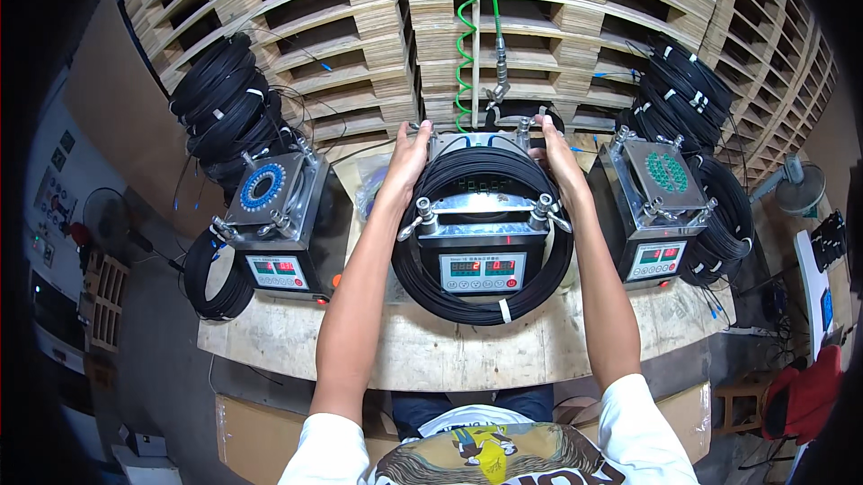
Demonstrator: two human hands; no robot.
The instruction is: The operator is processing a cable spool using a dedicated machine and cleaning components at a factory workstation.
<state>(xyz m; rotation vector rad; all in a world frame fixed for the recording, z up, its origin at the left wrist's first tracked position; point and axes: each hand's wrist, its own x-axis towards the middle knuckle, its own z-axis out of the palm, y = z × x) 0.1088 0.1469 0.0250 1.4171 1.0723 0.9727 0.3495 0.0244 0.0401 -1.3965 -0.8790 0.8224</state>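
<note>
My left hand is at the far left corner of the middle polishing machine, its fingers closed around a metal clamp lever. At the far right corner my right hand has its thumb and fingers closed on the other clamp lever. Both hands' fingertips are partly hidden. A large coil of black cable, tied with a white band, hangs around the front of this machine, over its top and below its lit control panel. Two near clamp knobs stick up inside the coil.
A machine with a blue ring of connectors stands left; one with green connectors stands right. Black cable coils are stacked behind them. A green air hose hangs before wooden pallets. The wooden table ends close to me.
</note>
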